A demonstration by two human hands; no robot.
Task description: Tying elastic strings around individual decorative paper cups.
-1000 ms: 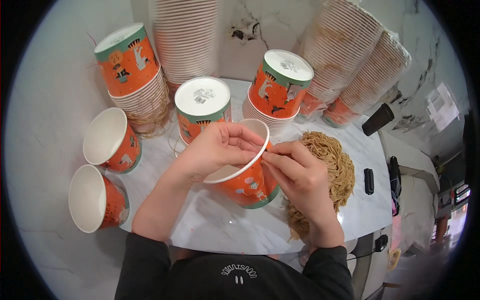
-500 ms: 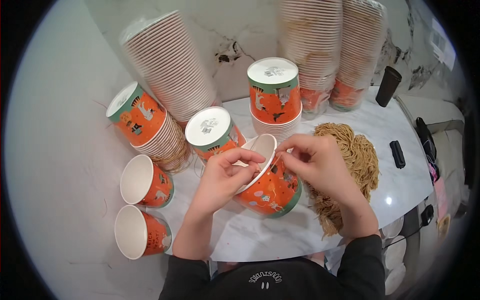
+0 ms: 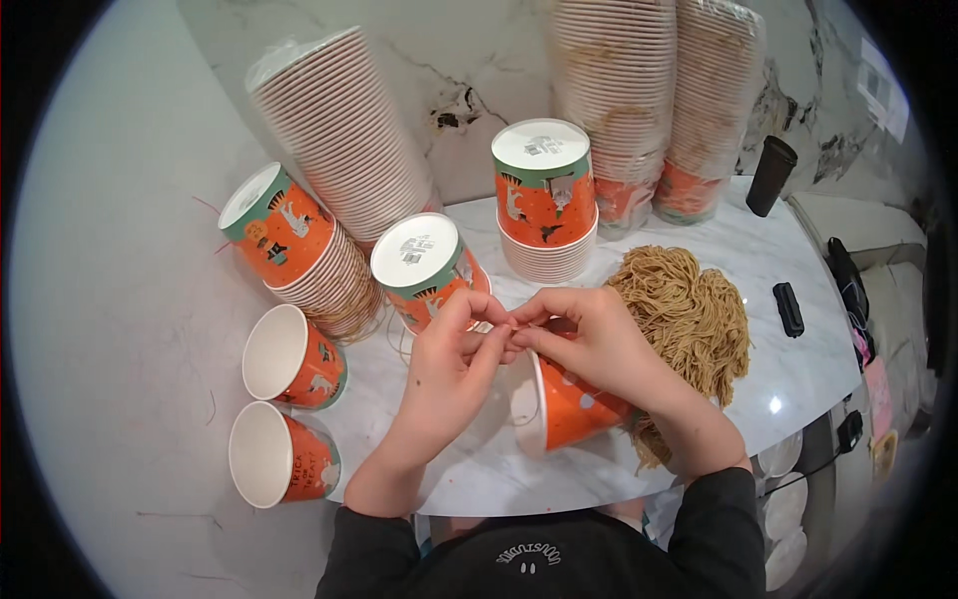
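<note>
An orange paper cup (image 3: 579,404) with a white rim lies on its side under my hands, its mouth facing left. Above that rim, my left hand (image 3: 449,349) is closed in a pinch, fingertips touching those of my right hand (image 3: 594,334). Pinched where they meet is a thin tan string, mostly hidden by the fingers. My right hand is closed too, its wrist passing over the cup's far end. Beside my right hand spreads a heap of tan strings (image 3: 689,309). Just beyond my left hand an upside-down orange cup (image 3: 414,250) stands.
Two cups (image 3: 274,349) lie at the left below a tilted stack with strings (image 3: 284,235). Upside-down stacked cups (image 3: 544,190) stand at the back, among tall wrapped cup stacks (image 3: 344,130). A black cup (image 3: 771,175) and small black object (image 3: 788,309) are at right.
My hands have left the cup's rim and come together at the fingertips. The cup has tipped lower onto its side, its mouth now turned left.
</note>
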